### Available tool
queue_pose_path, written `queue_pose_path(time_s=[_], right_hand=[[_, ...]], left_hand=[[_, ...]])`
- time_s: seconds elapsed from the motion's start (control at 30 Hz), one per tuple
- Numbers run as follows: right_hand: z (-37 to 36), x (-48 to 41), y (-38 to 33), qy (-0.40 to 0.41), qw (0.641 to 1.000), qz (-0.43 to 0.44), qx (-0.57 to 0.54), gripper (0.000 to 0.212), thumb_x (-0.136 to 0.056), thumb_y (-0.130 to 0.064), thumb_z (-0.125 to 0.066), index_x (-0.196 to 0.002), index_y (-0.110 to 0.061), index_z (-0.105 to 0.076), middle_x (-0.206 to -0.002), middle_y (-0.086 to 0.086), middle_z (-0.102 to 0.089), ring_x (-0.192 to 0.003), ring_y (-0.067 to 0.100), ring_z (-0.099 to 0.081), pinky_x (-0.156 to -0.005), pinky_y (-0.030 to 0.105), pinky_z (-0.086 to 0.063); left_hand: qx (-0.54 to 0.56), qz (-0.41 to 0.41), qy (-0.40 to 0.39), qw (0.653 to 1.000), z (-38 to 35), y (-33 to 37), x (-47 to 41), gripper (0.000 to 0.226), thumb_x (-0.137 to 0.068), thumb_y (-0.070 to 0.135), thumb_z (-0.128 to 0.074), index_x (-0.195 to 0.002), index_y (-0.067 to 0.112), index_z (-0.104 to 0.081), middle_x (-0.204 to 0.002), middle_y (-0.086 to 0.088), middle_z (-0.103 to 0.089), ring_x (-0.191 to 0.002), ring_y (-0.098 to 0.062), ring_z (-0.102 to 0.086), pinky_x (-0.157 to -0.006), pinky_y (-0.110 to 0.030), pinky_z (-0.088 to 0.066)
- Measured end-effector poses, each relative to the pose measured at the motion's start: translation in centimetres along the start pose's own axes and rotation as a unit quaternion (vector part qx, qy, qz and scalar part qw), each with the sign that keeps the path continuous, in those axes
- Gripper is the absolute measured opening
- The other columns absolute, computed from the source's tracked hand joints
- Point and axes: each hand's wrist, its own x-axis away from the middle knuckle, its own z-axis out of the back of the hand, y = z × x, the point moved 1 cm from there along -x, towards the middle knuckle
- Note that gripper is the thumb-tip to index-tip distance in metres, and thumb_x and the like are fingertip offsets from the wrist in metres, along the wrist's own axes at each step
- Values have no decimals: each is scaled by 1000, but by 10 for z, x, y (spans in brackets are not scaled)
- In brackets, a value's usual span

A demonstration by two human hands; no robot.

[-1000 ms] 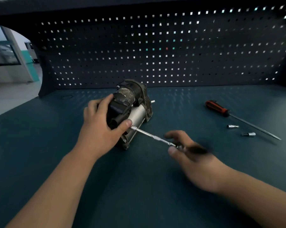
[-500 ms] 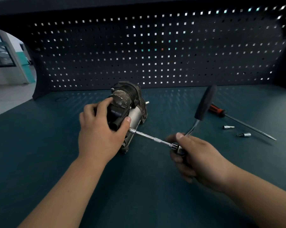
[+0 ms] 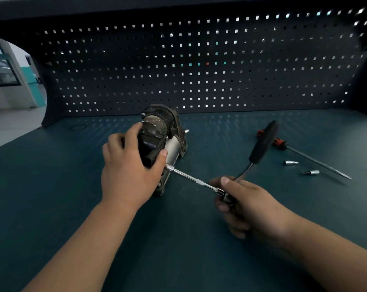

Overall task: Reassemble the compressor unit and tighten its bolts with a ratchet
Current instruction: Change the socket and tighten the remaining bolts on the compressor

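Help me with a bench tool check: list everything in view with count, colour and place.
compressor unit: 1, black and silver, bench centre
ratchet: 1, silver with black handle, extension bar into the compressor unit
screwdriver: 1, red-and-black handle, bench right
sockets: 2, silver, beside the screwdriver
bench: 1, dark teal
pegboard: 1, black, behind bench
left-hand grip: 1, around the compressor unit
right-hand grip: 1, around the ratchet head
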Motion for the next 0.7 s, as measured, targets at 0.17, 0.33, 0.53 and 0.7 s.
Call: queue_pose_path(time_s=[0.17,0.33,0.53,0.7], right_hand=[[24,1,-21,85,986,103,101,19,-98,-8,-43,-91,-9,-61,-62,5,-47,-41,15,-38,-38,27,-38],[38,-5,-44,145,973,160,80,21,-98,-9,-42,-88,-8,-60,-58,3,-51,-39,16,-37,-40,32,-40],[21,-14,-40,130,978,148,67,18,-98,-8,-42,-90,-4,-57,-59,3,-48,-39,15,-36,-40,29,-40],[18,-18,-30,110,984,138,37,18,-98,-8,-41,-90,-4,-58,-61,5,-48,-40,15,-35,-41,31,-39]], left_hand=[[26,10,0,1000,0,4,4,65,-76,56,-53,-134,29,-42,-125,-6,-36,-118,-26,-31,-91,-44,-43],[-59,-76,38,995,0,19,-2,56,-74,54,-56,-120,22,-61,-126,-5,-50,-123,-32,-34,-111,-59,-13],[-22,-58,34,997,0,27,-7,42,-80,49,-58,-112,23,-67,-110,4,-58,-107,-24,-42,-95,-48,-34],[-15,-49,61,997,-4,28,-8,38,-82,49,-60,-108,21,-69,-104,2,-60,-104,-23,-42,-91,-48,-35]])
